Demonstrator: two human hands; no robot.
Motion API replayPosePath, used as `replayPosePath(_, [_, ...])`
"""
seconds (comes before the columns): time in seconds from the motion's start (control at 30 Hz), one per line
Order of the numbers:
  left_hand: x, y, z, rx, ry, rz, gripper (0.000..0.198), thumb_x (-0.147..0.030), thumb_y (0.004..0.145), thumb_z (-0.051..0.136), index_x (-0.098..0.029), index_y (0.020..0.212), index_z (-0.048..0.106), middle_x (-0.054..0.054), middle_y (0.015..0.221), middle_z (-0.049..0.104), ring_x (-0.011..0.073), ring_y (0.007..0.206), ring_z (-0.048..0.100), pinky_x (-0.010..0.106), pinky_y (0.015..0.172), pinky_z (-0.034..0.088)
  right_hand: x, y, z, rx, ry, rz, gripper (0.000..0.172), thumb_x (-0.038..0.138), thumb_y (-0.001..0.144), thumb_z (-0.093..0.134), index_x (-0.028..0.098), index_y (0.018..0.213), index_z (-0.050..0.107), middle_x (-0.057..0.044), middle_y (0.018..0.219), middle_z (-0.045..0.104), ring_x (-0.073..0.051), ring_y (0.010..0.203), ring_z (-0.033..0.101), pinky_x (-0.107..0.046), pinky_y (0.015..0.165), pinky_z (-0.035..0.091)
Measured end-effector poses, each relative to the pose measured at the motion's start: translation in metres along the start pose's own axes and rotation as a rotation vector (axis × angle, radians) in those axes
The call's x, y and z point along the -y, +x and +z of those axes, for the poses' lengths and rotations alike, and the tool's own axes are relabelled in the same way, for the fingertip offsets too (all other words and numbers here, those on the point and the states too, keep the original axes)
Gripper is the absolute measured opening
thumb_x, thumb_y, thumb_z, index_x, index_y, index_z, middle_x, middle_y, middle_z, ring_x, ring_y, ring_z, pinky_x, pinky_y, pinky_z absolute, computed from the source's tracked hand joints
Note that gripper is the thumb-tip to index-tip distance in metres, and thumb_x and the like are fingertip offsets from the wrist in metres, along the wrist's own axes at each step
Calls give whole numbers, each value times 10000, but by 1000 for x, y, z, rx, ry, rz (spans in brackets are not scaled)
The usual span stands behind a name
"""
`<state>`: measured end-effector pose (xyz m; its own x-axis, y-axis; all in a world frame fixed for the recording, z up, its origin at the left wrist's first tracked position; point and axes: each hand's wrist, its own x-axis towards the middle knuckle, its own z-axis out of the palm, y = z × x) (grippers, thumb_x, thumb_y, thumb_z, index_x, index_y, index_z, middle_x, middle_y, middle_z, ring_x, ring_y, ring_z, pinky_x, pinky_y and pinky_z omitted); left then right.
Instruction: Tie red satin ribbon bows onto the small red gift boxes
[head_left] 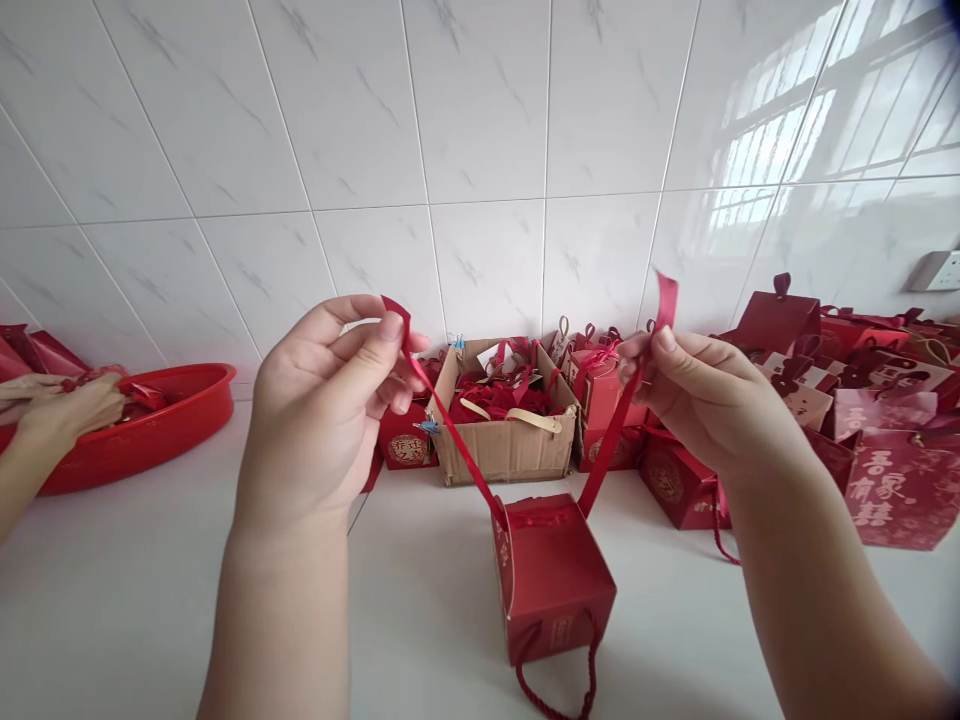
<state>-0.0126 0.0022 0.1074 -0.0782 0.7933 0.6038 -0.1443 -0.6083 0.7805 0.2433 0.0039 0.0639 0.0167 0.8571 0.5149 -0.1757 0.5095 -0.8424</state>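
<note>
A small red gift box [559,560] stands on the white counter in front of me, a twisted cord handle [555,705] hanging from its near side. From its top a red ribbon [466,455] spreads upward in two ends, forming a V. My left hand [330,390] pinches one end between thumb and fingers. The other end is pinched by my right hand [697,395], with a short tail sticking up above the thumb. Both ends look taut, and both hands are raised above the box.
Behind the gift box, a cardboard box [502,455] holds red ribbons and tags. Several red gift boxes and bags [900,480] crowd the right side. At left, another person's hands [67,405] work over a red basin [165,425]. A tiled wall [487,150] closes the back.
</note>
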Motion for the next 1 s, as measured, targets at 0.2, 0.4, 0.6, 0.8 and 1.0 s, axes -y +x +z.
replayPosePath(0.2, [8, -1, 8, -38, -57, -5, 86, -252, 743, 712, -206, 783, 650, 15, 738, 659, 83, 572, 540, 183, 403, 318, 0, 2, 17, -71, -43, -83, 158, 369, 796, 683, 232, 718, 695, 16, 666, 612, -116, 654, 574, -243, 676, 498])
replayPosePath(0.4, [13, 3, 28, -130, -8, 100, 100, -278, 716, 729, -210, 754, 667, -24, 659, 585, 67, 567, 482, 184, 426, 321, 5, 4, 23, -99, -67, -95, 158, 374, 808, 671, 236, 747, 719, -3, 752, 677, -137, 759, 621, -258, 748, 510])
replayPosePath(0.6, [12, 8, 52, -53, 66, 124, 145, -338, 724, 708, -212, 773, 656, -38, 638, 563, 73, 540, 487, 225, 506, 406, 9, 1, 41, 46, 44, -115, 116, 344, 828, 660, 266, 847, 743, -5, 931, 721, -163, 862, 661, -317, 838, 520])
replayPosePath(0.8, [13, -2, 67, -45, 136, 117, 209, -402, 729, 693, -219, 815, 637, -17, 728, 603, 97, 601, 521, 227, 546, 435, 9, -6, 68, 160, 120, -152, 182, 275, 860, 623, 272, 1006, 733, -10, 961, 728, -195, 949, 662, -339, 850, 537])
replayPosePath(1.0, [7, -16, 58, 25, 158, 2, 199, -327, 792, 633, -195, 721, 501, -13, 738, 563, 105, 678, 540, 226, 608, 449, 7, -7, 69, 104, 167, -140, 167, 277, 852, 637, 284, 982, 742, -9, 954, 734, -199, 965, 662, -350, 883, 526])
